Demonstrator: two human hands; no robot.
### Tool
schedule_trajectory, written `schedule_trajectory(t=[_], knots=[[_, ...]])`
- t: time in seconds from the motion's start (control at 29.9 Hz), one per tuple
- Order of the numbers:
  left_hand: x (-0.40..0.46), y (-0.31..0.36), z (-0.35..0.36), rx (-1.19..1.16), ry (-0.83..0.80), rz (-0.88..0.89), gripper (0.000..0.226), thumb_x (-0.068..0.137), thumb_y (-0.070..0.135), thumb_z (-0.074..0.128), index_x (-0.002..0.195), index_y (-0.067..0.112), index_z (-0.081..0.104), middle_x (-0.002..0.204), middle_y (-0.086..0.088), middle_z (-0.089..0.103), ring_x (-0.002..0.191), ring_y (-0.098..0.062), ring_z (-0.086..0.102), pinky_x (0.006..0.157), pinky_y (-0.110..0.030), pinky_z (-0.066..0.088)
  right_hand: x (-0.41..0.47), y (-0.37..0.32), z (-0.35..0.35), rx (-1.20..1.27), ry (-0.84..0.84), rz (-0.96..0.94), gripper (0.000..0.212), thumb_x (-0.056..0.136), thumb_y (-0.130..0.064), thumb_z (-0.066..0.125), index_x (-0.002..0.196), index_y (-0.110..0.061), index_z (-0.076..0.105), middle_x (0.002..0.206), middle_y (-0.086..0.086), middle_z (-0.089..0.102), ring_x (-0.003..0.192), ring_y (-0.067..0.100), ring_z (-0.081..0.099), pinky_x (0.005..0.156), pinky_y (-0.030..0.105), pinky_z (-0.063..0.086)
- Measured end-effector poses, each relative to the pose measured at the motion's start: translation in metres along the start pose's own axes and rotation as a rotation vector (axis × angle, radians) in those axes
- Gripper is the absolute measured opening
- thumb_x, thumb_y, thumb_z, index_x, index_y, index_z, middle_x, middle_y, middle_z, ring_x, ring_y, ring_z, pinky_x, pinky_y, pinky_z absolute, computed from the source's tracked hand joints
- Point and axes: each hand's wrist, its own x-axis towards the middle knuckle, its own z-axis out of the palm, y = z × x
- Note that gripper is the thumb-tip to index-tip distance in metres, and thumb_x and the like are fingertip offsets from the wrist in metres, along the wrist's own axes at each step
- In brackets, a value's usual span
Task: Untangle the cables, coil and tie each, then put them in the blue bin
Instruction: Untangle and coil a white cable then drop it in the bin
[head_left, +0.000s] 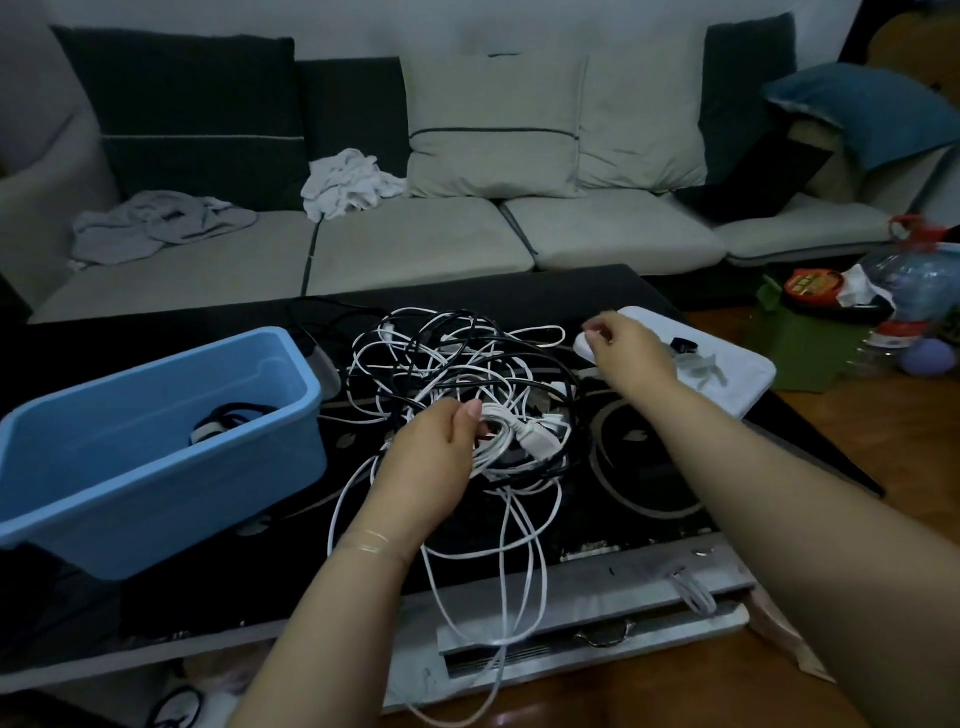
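The left hand (431, 457) is reaching in from the lower middle with its forearm angled up and to the right, the back of the hand facing the camera, and its fingers and thumb are curling round a bunch of white cable (501, 441). The right arm is stretching in from the lower right edge, long and nearly straight, toward the far side. The right hand (631, 345) is hovering knuckles-up with its fingertips bent down and drawn together, though what they are pinching is too small to tell.
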Motion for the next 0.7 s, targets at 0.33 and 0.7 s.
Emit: schedule_trajectory(t=[0.33, 0.7], knots=[[0.007, -0.003, 0.003, -0.037, 0.024, -0.018, 0.037, 0.102, 0.035, 0.038, 0.092, 0.012, 0.066, 0.057, 0.015, 0.046, 0.057, -0.003, 0.044, 0.053, -0.023, 0.031, 0.020, 0.033, 0.037, -0.593, -0.337, -0.049, 0.051, 0.091, -0.009, 0.043, 0.141, -0.017, 0.038, 0.149, 0.012, 0.025, 0.134, 0.036, 0.023, 0.107, 0.045, 0.027], [0.000, -0.002, 0.016, -0.096, -0.001, -0.059, 0.034, 0.101, 0.035, 0.040, 0.076, 0.023, 0.058, 0.063, 0.008, 0.051, 0.062, -0.016, 0.048, 0.061, -0.029, 0.034, -0.034, -0.012, 0.003, 0.040, -0.031, -0.095, 0.020, 0.102, -0.029, 0.040, 0.105, -0.011, 0.050, 0.085, 0.007, 0.058, 0.083, 0.030, 0.056, 0.069, 0.039, 0.042]])
